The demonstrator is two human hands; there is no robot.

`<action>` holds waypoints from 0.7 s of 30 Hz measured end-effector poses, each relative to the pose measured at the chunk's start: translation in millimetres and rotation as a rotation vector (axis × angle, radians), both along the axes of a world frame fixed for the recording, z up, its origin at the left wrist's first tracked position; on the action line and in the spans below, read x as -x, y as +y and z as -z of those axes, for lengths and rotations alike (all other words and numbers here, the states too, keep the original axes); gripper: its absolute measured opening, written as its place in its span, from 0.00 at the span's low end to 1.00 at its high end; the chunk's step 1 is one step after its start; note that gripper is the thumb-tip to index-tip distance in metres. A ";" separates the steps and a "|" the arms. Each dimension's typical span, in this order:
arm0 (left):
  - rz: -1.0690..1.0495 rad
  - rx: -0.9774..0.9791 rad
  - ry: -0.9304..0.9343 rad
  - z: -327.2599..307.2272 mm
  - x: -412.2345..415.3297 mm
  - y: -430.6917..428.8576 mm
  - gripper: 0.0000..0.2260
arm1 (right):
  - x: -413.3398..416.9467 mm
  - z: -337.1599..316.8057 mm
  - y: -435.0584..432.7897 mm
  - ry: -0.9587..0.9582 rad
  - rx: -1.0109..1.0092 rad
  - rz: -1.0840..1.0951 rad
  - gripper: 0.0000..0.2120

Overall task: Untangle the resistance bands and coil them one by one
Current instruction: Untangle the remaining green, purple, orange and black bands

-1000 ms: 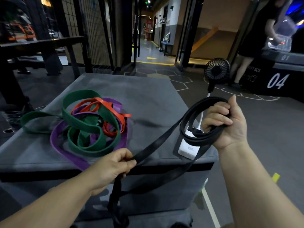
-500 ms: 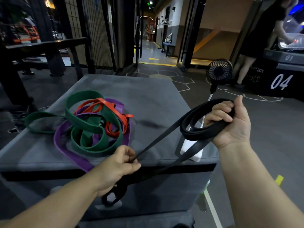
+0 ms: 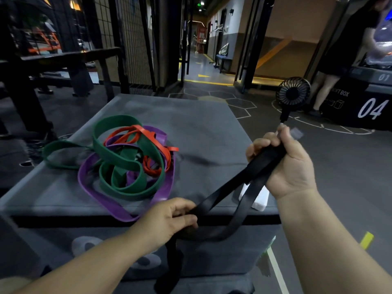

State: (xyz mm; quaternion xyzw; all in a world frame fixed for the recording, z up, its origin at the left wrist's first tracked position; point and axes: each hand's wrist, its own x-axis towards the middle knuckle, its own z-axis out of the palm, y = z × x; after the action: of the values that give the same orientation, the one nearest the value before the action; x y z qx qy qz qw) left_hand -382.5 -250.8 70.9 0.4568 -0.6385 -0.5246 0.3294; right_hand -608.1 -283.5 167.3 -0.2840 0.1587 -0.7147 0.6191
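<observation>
A: Dim gym, hex-lined floor [image 3: 239, 102], grey padded box [image 3: 191, 124] in front of us. Where's the band?

B: The black band [image 3: 231, 183] is off the pile, in the air over the box's near right corner, strung between both hands. A tail droops below the left hand [image 3: 167, 219].

A: Fingers?

B: On the right hand [image 3: 292, 166] the fingers are curled round the gathered loops, thumb up behind them. The left hand's fingers and thumb pinch the strap.

A: The others?

B: The green band [image 3: 127, 153], purple band [image 3: 99, 196] and red band [image 3: 148, 132] lie knotted together on the box's left half, apart from ours.

A: Step?

B: Coiling, we'd say. We'd run the strap flat through the left pinch, feed even turns into the right and hold light tension. The two strands cross just beside the left hand, so we'd clear that before wrapping. We'd also watch that the tail doesn't snag the box edge.
</observation>
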 end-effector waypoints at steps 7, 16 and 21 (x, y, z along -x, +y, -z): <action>0.104 0.122 0.111 -23.0 2.8 7.2 0.02 | -46.1 27.2 13.1 0.670 -0.033 0.095 0.12; 0.150 -0.109 0.347 -29.9 -14.4 8.1 0.20 | -71.1 41.1 20.6 1.148 0.004 0.024 0.14; -0.037 -0.128 0.382 -33.9 -15.8 2.0 0.09 | -73.1 39.7 24.6 1.278 0.065 0.060 0.09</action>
State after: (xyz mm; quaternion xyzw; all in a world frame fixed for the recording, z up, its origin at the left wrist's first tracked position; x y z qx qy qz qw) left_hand -366.7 -248.9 104.8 0.3806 -0.5215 -0.6350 0.4242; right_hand -535.0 -259.0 127.6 -0.6682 0.4826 -0.4260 0.3730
